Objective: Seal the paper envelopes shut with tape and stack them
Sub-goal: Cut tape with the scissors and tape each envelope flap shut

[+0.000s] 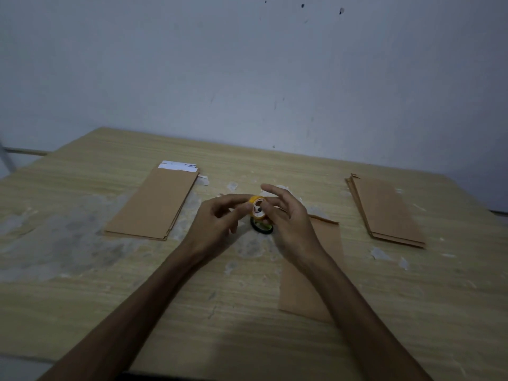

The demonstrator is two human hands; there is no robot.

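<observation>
At the left of the table (82, 284) lies a stack (152, 204) of brown envelopes with white strips showing at its far end; whether these are the sealed ones cannot be told. In the middle, the left hand (217, 224) pinches the yellow tape roll (257, 206) from its side, and the right hand (286, 215) grips it from the other, thumb at the core, the outer fingers spread. A dark ring (261, 228) sits on the table just under the roll. A single envelope (310, 284) lies beneath the right forearm, and a second pile (387, 213) rests well apart at the right.

The step in hand looks like finding the tape's loose end. Next, a strip must be peeled free and laid over the single envelope's flap.

The roll's core bears a print, too blurred to read; no other writing shows.
</observation>
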